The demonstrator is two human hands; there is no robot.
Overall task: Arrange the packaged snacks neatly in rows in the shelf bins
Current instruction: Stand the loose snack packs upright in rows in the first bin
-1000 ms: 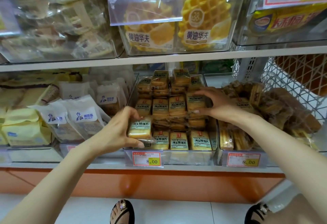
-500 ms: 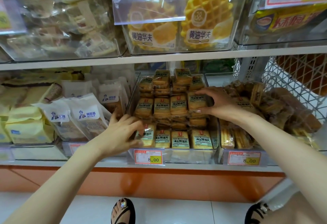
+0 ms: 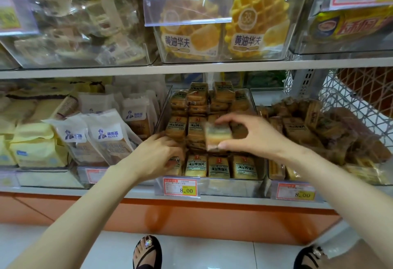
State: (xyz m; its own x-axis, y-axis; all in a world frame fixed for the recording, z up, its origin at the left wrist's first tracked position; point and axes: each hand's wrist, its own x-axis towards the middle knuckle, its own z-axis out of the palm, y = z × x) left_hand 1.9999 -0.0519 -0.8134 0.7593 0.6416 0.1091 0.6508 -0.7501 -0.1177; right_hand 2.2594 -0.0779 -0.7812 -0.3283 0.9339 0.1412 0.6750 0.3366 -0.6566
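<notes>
The lower shelf [image 3: 138,192] carries a clear bin [image 3: 229,188] in the middle. White bags [image 3: 108,139] stand in the bin to its left and brown snacks [image 3: 308,128] are heaped in the bin to its right. Inside the middle bin the rows of packs [image 3: 219,166] stand upright, labels forward, stepping up toward the back. A red and yellow price tag [image 3: 180,188] hangs on the bin's front wall.

The right hand [image 3: 259,137] lay flat on the right end of the middle row half a second ago, holding nothing. Now it is raised in front of that row and pinches a snack pack [image 3: 217,139], thumb beneath and fingers arched over the top. The pack is blurred and sits above the front row, clear of it.

The left hand [image 3: 157,156] remains at the front left corner of the bin, where a second ago it was setting a pack down. It now reaches a little further in, with its fingers against the leftmost front pack. They are hidden behind the back of the hand, so I cannot tell whether they grip it or only rest on it.
</notes>
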